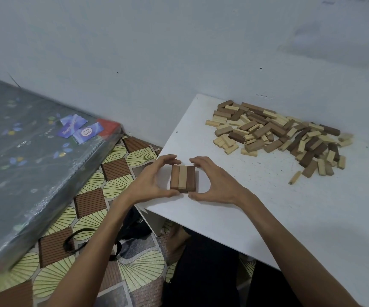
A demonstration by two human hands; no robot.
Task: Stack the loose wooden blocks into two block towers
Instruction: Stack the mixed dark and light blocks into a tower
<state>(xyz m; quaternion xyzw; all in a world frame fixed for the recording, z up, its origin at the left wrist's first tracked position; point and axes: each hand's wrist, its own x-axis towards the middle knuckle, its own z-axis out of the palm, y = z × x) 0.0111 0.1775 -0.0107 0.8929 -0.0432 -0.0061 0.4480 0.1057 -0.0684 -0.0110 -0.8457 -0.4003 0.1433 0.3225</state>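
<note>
Block tower base [183, 180], set near the left front corner of the white worktop [256, 213]: three blocks lie side by side, brown, pale and dark brown, with their long sides touching. Their long axes run parallel and point away from the person toward the far wall, so the end faces look toward the near edge. A sliver along the right flank may be a lower course, but this cannot be told for certain. The left hand [150, 180] and the right hand [214, 182] flank the base. Each is curled about it, fingertips at the far ends and thumbs at the near ends, pinching the blocks square. The loose blocks [278, 134] lie in a jumbled heap toward the far right of the worktop, pointing every way and well apart from the base. Progress is judged as early: one tower is barely begun, no second tower is visible, and nearly the whole heap remains to be stacked.
</note>
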